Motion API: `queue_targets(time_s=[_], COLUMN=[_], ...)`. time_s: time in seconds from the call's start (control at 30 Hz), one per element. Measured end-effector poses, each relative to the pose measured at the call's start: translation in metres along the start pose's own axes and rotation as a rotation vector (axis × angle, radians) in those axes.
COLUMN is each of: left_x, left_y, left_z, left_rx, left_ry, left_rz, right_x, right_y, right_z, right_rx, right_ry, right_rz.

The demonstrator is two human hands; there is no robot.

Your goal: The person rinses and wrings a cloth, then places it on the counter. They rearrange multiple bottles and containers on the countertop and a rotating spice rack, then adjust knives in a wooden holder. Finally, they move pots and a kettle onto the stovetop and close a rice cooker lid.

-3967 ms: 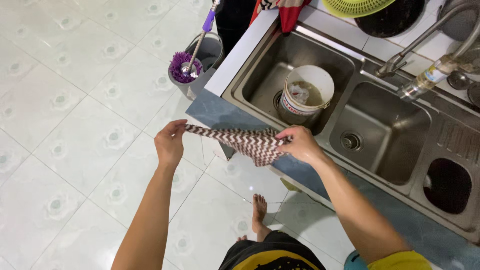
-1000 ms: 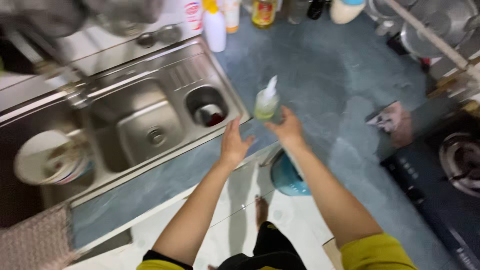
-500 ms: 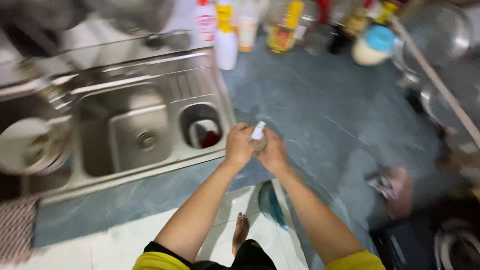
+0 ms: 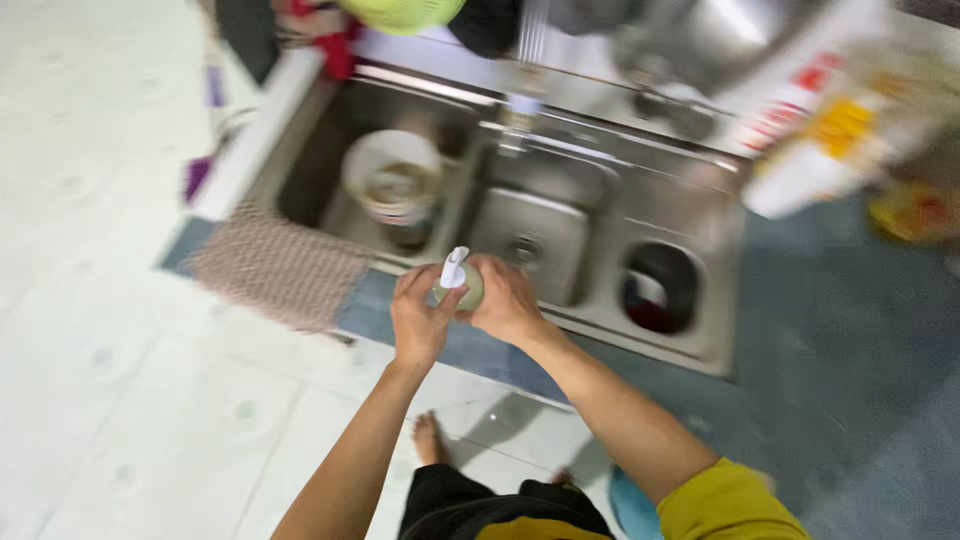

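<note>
Floor (image 4: 110, 400): white tile was seen at the left and below, with two bare feet on it under the arms.
Counter (image 4: 840, 330): a blue-grey top was seen to the right of the sink; blurred bottles (image 4: 820, 150) were stood at its far right, too smeared to be counted.
Sink (image 4: 700, 200): one steel unit was seen, with two basins and one round hole at the right. One faucet was set at the back.
Cloth (image 4: 275, 265): one patterned cloth was laid flat over the front edge, left of the hands and well apart from them.
Bucket (image 4: 395, 185): one white bucket was stood in the left basin, beyond the hands.
Bottle (image 4: 458, 285): one small pale green bottle with a white nozzle was held between both hands, over the front rim of the sink. Its long axis was tilted, nozzle up and slightly left, base hidden by fingers.
Left hand (image 4: 418, 325): it was wrapped around the bottle's left side and under the nozzle, fingers curled shut on it.
Right hand (image 4: 508, 300): it was closed over the bottle's right side and body, palm against it.
Nearness: neither hand could be called nearer; both were touching the bottle, the left by the nozzle, the right on the body.
Hands: two were counted, both the person's own.
</note>
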State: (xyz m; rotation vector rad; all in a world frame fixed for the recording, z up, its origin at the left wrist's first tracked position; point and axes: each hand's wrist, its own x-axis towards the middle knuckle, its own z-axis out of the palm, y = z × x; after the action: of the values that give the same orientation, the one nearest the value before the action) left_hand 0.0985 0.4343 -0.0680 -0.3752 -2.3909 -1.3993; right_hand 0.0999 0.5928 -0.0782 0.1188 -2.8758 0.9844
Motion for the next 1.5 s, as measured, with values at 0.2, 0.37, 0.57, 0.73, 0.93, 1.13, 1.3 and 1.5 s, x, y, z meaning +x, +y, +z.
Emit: queue_targets(time_s=[0.2,0.37,0.57,0.73,0.93,1.13,1.3,1.5], left_x=[0.062,0.11,0.129,0.13,0.159,0.196,0.196,0.109], left_y=[-0.101,-0.163,-0.231,-0.244,-0.194,-0.129,-0.063,0.034], left_z=[-0.139,-0.21,-0.237,-0.24,-0.242,-0.21,-0.118,0.024], left_rx=[0.056,0.144,0.284,0.244,0.133,0.226,-0.024,-0.318], left_ry=[0.098,0.172,0.175,0.181,0.256,0.194,0.04,-0.269], left_rz=[-0.048,-0.106,-0.144,-0.136,-0.054,0.283,0.355,0.304], right_x=[0.104,0.171,0.211,0.22,0.226,0.209,0.163,0.022], right_y=[-0.127,-0.198,-0.228,-0.226,-0.221,-0.187,-0.111,0.026], right_z=[0.113,0.171,0.223,0.244,0.225,0.147,0.062,-0.051], right_rx=[0.051,0.102,0.027,0.035,0.057,0.37,0.427,0.499], right_ry=[-0.136,-0.149,-0.228,-0.325,-0.222,-0.057,0.198,0.5], right_rz=[-0.111,-0.202,-0.23,-0.092,-0.153,-0.038,0.17,0.291])
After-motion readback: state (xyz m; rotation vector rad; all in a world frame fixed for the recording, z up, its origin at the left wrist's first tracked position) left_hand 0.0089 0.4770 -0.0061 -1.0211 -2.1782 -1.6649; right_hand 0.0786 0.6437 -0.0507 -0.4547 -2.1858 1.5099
